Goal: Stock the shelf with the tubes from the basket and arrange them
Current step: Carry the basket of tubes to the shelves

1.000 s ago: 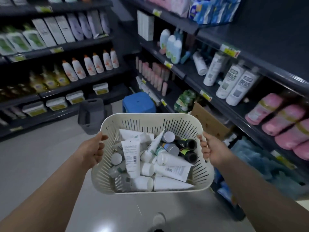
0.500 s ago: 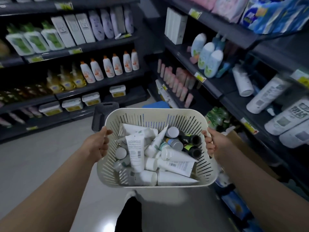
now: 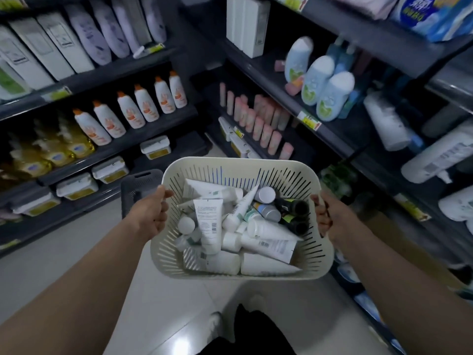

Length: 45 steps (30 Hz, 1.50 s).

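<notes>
I carry a cream slotted basket (image 3: 238, 167) in front of me at waist height. My left hand (image 3: 151, 213) grips its left rim and my right hand (image 3: 332, 219) grips its right rim. Inside lie several white tubes (image 3: 208, 224) piled loosely, with a long one (image 3: 271, 243) lying across them, two dark tubes (image 3: 294, 207) at the right side and silver-capped ones (image 3: 266, 194). A row of pink tubes (image 3: 261, 124) stands on a dark shelf (image 3: 330, 135) just beyond the basket.
Dark shelving forms a corner ahead. White bottles with orange caps (image 3: 135, 108) and yellow bottles (image 3: 51, 149) fill the left shelves; pale blue bottles (image 3: 325, 88) and white pump bottles (image 3: 440, 155) sit on the right. A grey bin (image 3: 138, 185) stands on the floor behind my left hand.
I have walked closer to the shelf corner with the basket held in both hands; the shelves look larger and nearer. My leg and shoe now show below the basket.
</notes>
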{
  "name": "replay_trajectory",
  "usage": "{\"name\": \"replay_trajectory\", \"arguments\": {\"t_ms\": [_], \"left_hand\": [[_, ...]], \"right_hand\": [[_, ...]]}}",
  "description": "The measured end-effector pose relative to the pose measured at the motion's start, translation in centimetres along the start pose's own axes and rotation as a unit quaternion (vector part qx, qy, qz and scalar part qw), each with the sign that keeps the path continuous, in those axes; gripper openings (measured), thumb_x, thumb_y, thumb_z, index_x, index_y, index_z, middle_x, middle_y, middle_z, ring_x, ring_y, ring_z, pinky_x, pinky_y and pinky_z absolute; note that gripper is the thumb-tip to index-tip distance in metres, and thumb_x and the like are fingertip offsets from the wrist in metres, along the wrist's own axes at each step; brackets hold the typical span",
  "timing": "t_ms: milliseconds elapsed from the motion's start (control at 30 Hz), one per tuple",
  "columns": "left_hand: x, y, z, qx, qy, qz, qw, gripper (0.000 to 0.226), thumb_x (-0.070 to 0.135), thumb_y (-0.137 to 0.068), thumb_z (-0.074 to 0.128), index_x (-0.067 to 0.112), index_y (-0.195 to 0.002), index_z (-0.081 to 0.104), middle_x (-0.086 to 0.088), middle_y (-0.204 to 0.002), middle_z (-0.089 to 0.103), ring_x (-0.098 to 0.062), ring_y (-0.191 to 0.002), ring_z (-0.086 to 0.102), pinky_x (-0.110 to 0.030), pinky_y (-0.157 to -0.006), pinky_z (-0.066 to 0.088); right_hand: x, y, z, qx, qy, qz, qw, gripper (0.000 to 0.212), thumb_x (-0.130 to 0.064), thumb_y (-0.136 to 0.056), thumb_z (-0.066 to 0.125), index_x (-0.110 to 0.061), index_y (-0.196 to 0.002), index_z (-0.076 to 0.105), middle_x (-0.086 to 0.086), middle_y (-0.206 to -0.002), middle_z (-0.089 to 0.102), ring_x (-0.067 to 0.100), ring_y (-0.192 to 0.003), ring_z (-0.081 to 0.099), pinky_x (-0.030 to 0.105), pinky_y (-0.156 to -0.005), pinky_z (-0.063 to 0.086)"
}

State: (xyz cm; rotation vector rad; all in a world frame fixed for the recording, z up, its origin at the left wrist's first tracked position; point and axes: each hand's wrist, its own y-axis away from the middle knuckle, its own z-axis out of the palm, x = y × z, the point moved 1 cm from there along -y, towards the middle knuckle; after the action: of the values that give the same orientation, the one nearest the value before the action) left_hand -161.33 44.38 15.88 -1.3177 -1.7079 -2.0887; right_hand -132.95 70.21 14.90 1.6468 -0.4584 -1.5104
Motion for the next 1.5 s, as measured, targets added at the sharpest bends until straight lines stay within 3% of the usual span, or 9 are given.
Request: {"name": "replay_trajectory", "arguments": {"t_ms": [433, 667, 1300, 1500], "left_hand": [[4.7, -13.4, 7.2, 0.007, -0.008, -0.03, 0.999, 0.033, 0.048, -0.098, 0.037, 0.021, -0.099, 0.056, 0.006, -0.057, 0.026, -0.005, -0.035, 0.019, -0.013, -0.033, 0.016], [5.9, -21.7, 9.6, 0.014, -0.031, -0.025, 0.999, 0.034, 0.047, -0.098, 0.036, 0.02, -0.104, 0.056, 0.01, -0.047, 0.028, -0.005, -0.035, 0.019, -0.013, -0.033, 0.017], [7.3, -36.3, 12.6, 0.007, -0.111, -0.049, 0.993, 0.023, 0.039, -0.089, 0.053, 0.026, -0.072, 0.06, 0.006, -0.059, 0.033, -0.011, -0.047, 0.025, -0.023, -0.044, 0.022], [7.0, -37.6, 12.5, -0.009, -0.12, -0.03, 0.992, 0.03, 0.044, -0.096, 0.042, 0.023, -0.09, 0.062, 0.005, -0.061, 0.033, -0.011, -0.05, 0.026, -0.024, -0.045, 0.023]], "right_hand": [[-6.0, -14.7, 2.4, 0.013, 0.0, 0.029, 0.999, 0.029, -0.045, -0.096, 0.045, -0.024, -0.08, 0.057, -0.009, -0.036, 0.034, 0.003, -0.026, 0.02, 0.009, -0.029, 0.014], [-6.9, -21.7, 3.9, 0.028, -0.008, 0.035, 0.999, 0.029, -0.045, -0.096, 0.045, -0.024, -0.082, 0.059, -0.009, -0.04, 0.034, 0.002, -0.028, 0.021, 0.011, -0.031, 0.014], [-5.4, -31.7, 6.9, 0.08, -0.036, 0.051, 0.995, 0.032, -0.046, -0.099, 0.038, -0.026, -0.086, 0.059, -0.01, -0.042, 0.033, 0.003, -0.03, 0.019, 0.013, -0.034, 0.014], [-4.5, -32.8, 7.6, 0.085, -0.053, 0.053, 0.994, 0.03, -0.044, -0.099, 0.037, -0.025, -0.089, 0.057, -0.01, -0.039, 0.034, 0.002, -0.029, 0.02, 0.012, -0.033, 0.015]]}}
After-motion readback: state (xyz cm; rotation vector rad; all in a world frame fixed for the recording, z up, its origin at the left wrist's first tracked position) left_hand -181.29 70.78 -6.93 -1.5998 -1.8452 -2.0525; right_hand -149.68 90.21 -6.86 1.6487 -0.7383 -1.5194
